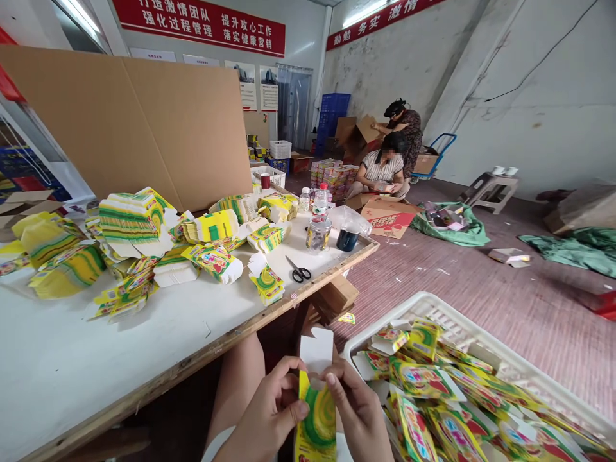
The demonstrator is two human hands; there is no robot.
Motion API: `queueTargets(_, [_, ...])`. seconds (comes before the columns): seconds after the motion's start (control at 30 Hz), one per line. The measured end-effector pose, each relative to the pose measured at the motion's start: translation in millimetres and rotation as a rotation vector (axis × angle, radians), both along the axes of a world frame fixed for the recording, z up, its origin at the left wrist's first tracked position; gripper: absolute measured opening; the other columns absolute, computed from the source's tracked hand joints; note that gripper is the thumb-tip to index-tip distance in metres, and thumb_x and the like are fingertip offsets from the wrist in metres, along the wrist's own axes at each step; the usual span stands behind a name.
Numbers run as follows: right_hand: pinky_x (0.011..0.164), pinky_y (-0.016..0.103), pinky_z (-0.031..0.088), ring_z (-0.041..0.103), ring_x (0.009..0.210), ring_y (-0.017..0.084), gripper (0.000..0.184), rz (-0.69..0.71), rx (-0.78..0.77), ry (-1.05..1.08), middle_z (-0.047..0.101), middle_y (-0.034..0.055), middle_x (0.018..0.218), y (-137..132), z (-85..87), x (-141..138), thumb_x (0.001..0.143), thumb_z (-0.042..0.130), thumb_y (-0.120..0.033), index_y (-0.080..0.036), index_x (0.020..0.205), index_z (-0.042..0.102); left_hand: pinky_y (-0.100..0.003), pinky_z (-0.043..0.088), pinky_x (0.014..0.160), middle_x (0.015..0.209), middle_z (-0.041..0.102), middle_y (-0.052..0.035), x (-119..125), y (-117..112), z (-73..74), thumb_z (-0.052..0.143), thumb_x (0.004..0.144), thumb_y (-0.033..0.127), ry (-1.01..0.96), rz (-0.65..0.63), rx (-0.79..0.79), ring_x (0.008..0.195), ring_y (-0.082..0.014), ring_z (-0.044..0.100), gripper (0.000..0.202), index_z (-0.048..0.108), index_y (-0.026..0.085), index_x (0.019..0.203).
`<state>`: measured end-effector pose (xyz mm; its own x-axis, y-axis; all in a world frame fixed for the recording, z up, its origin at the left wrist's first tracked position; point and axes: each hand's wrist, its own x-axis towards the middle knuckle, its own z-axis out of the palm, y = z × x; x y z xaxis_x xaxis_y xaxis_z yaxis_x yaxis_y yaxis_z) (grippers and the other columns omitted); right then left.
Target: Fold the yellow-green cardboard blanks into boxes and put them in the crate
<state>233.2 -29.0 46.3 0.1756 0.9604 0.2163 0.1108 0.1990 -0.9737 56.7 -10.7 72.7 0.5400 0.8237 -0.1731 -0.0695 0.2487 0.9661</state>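
Left hand (269, 410) and right hand (357, 403) are both clamped on one yellow carton (315, 427), held over the person's lap with its flap end pointing to the far side. The left thumb and fingers pinch the left edge; the right thumb and fingers grip near the upper right corner. A white end flap (316, 348) stands out unfolded past the fingertips.

The step in hand seems to be working the carton's end; whether it is being spread or folded cannot be told, as the fingers cover the edge. The next move probably calls for a steady left pinch and light thumb pressure on the flaps, so that the thin card does not crease.

Just right of the hands, a white basket (423, 296) holds many similar cartons (426, 380). To the left, the tabletop (115, 359) carries stacks of flat cartons (131, 221), a loose carton (267, 283) near its edge and scissors (300, 274). Farther off stand a jar (318, 235) and a dark mug (347, 240).
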Motion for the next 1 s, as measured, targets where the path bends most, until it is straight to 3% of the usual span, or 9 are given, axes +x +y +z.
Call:
queueTargets(0.07, [0.066,0.028,0.058,0.068,0.071,0.021,0.023,-0.045,0.009,0.066,0.071,0.0055,0.081,0.5,-0.6,-1.3,0.09,0.067,-0.044,-0.022,0.098,0.07,-0.029,0.051,0.076,0.107,0.073,-0.0079,1.1,-0.5,-0.9,0.071,0.086,0.043,-0.023,0.015,0.006,0.089,-0.0209,0.07,0.048,0.048,0.025,0.124])
queueTargets(0.13, [0.072,0.032,0.06,0.071,0.079,0.023,0.033,-0.073,0.028,0.133,0.074,0.0087,0.094,1.4,-1.7,-2.2,0.091,0.067,-0.043,-0.023,0.117,0.065,-0.03,0.051,0.078,0.11,0.073,-0.0097,2.1,-0.5,-2.0,0.07,0.087,0.043,-0.05,0.022,-0.002,0.09,-0.0215,0.071,0.066,0.035,0.026,0.14])
queueTargets(0.2, [0.075,0.034,0.06,0.071,0.082,0.024,0.034,-0.053,0.039,0.115,0.075,0.0101,0.098,2.1,-2.2,-1.7,0.092,0.066,-0.042,-0.023,0.12,0.065,-0.032,0.052,0.081,0.114,0.073,-0.0114,2.5,-0.1,-2.5,0.071,0.087,0.043,-0.059,0.01,-0.012,0.092,-0.0223,0.071,0.081,0.024,0.026,0.15])
queueTargets(0.37, [0.077,0.034,0.058,0.069,0.086,0.026,0.028,-0.062,0.1,-0.153,0.073,0.0084,0.089,-0.5,3.7,6.2,0.094,0.06,-0.045,-0.024,0.095,0.079,-0.035,0.053,0.089,0.115,0.074,-0.0126,1.3,2.3,2.5,0.068,0.088,0.042,0.02,-0.016,0.057,0.098,-0.0252,0.071,0.054,0.052,0.021,0.135])
queueTargets(0.47, [0.073,0.033,0.058,0.069,0.085,0.026,0.032,-0.009,0.096,-0.192,0.074,0.0087,0.092,-2.2,6.9,8.4,0.092,0.06,-0.049,-0.025,0.103,0.079,-0.033,0.055,0.086,0.112,0.075,-0.0127,1.2,3.9,5.3,0.068,0.088,0.041,0.1,0.051,0.109,0.098,-0.0256,0.071,0.049,0.058,0.019,0.131])
queueTargets(0.6, [0.055,0.026,0.055,0.068,0.067,0.021,0.039,0.106,-0.065,-0.159,0.076,0.008,0.098,-0.2,1.9,3.5,0.088,0.066,-0.047,-0.023,0.117,0.071,-0.034,0.057,0.085,0.111,0.076,-0.014,1.8,4.3,3.4,0.069,0.087,0.04,0.126,0.134,0.096,0.096,-0.0268,0.072,0.053,0.058,0.017,0.133])
queueTargets(0.77, [0.051,0.026,0.051,0.063,0.054,0.018,0.041,0.109,-0.148,-0.186,0.074,0.0035,0.078,3.7,-7.6,-0.1,0.085,0.066,-0.047,-0.022,0.117,0.063,-0.034,0.057,0.09,0.123,0.073,-0.0125,-0.4,2.9,3.3,0.061,0.092,0.03,0.137,0.065,0.108,0.1,-0.0248,0.073,0.049,0.055,0.021,0.14])
queueTargets(0.9, [0.047,0.026,0.044,0.056,0.046,0.018,0.039,0.037,-0.147,-0.289,0.058,-0.0057,0.052,5.2,-8.7,3.3,0.086,0.065,-0.046,-0.02,0.115,0.062,-0.033,0.056,0.092,0.124,0.073,-0.0113,-1.7,2.6,4.8,0.06,0.093,0.029,0.136,0.05,0.128,0.101,-0.0242,0.072,0.049,0.054,0.022,0.141])
queueTargets(1.0, [0.045,0.025,0.041,0.055,0.044,0.017,0.039,0.04,-0.138,-0.351,0.058,-0.0067,0.05,5.4,-8.1,3.6,0.088,0.063,-0.044,-0.018,0.116,0.059,-0.034,0.056,0.089,0.123,0.073,-0.0119,-1.1,3.2,4.3,0.062,0.091,0.031,0.137,0.05,0.126,0.092,-0.0233,0.072,0.051,0.054,0.022,0.141])
